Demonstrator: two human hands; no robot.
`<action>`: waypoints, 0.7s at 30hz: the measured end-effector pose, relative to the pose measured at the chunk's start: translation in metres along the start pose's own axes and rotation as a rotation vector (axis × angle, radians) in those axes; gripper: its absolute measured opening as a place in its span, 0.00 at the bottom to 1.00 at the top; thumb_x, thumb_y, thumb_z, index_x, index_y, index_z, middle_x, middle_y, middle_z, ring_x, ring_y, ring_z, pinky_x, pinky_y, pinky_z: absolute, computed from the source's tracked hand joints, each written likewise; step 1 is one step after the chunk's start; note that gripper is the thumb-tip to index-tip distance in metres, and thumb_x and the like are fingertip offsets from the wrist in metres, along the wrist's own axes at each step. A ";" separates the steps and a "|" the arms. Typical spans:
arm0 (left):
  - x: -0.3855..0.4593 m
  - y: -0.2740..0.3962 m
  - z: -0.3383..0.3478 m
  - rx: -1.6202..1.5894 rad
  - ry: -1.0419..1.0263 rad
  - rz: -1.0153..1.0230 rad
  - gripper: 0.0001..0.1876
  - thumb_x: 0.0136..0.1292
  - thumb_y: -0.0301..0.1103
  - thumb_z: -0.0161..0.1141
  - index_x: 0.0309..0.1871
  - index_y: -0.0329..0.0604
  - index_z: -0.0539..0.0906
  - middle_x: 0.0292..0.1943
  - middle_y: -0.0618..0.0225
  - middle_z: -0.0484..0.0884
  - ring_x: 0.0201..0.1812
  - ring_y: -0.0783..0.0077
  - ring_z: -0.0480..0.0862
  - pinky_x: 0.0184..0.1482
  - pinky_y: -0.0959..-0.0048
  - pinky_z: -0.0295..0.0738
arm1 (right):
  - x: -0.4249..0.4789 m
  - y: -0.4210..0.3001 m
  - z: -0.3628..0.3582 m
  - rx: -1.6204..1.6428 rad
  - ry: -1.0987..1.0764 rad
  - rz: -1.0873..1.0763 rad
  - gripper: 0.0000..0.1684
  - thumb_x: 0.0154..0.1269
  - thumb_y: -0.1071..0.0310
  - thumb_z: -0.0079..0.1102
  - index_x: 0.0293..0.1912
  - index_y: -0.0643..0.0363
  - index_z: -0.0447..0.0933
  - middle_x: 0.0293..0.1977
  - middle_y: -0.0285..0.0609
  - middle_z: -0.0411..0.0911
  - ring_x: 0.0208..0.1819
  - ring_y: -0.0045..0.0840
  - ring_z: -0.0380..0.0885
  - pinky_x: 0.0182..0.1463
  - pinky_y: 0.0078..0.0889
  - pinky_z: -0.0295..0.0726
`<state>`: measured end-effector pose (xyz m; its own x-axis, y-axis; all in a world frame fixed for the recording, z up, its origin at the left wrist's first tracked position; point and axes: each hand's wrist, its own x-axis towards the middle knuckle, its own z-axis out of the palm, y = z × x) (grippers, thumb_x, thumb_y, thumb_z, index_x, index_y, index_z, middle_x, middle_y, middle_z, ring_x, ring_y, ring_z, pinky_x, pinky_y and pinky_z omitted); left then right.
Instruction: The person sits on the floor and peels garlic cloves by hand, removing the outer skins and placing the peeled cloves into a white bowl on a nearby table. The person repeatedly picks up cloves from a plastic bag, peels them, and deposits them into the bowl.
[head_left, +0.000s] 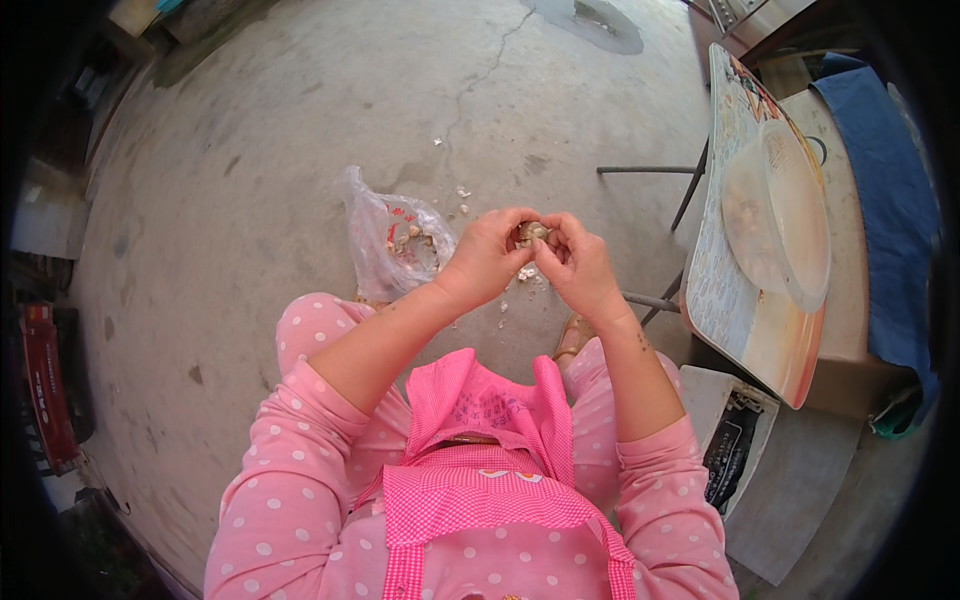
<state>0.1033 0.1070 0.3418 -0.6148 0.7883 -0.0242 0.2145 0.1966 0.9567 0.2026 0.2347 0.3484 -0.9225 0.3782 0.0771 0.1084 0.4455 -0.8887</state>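
Between the fingertips of both hands is a small pale-brown bulb (532, 231), which looks like garlic. My left hand (487, 251) grips it from the left, fingers curled over its top. My right hand (577, 259) pinches its right side, the thumb lying across the front. The fingers hide part of it. Left of my left hand, a thin translucent plastic bag (364, 232) with red print sits gaping on the concrete floor, several similar pale pieces (411, 240) inside. White papery flakes (527, 274) lie on the floor below the hands.
On the right stands a folding table (712, 300) with thin metal legs, bearing a translucent plastic basin (806, 225). Behind it are a blue cloth (877, 150) and a white box (709, 390). A red box (49, 382) is at far left; a wet patch (600, 26) marks the floor ahead.
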 end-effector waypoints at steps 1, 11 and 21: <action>0.000 0.000 0.000 -0.002 -0.007 -0.006 0.18 0.58 0.24 0.62 0.53 0.39 0.77 0.40 0.68 0.80 0.39 0.78 0.80 0.42 0.78 0.77 | 0.000 -0.001 0.000 -0.018 -0.003 -0.002 0.12 0.60 0.71 0.56 0.44 0.65 0.74 0.20 0.35 0.72 0.21 0.15 0.69 0.26 0.21 0.70; 0.001 -0.005 -0.001 -0.395 -0.059 -0.108 0.20 0.58 0.21 0.61 0.54 0.35 0.74 0.45 0.65 0.80 0.41 0.78 0.81 0.43 0.79 0.78 | 0.002 0.001 -0.006 0.448 -0.008 0.289 0.10 0.62 0.74 0.53 0.44 0.65 0.74 0.22 0.30 0.72 0.22 0.09 0.66 0.24 0.16 0.67; 0.000 -0.001 0.003 -0.381 0.005 -0.102 0.16 0.56 0.24 0.65 0.48 0.35 0.76 0.39 0.66 0.82 0.38 0.78 0.81 0.40 0.79 0.78 | 0.003 0.006 0.009 0.068 0.174 -0.129 0.05 0.64 0.71 0.56 0.39 0.62 0.73 0.22 0.39 0.75 0.22 0.19 0.72 0.27 0.23 0.71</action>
<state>0.1054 0.1090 0.3396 -0.6223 0.7728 -0.1245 -0.1446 0.0428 0.9886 0.1973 0.2316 0.3392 -0.8487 0.4584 0.2636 -0.0372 0.4456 -0.8945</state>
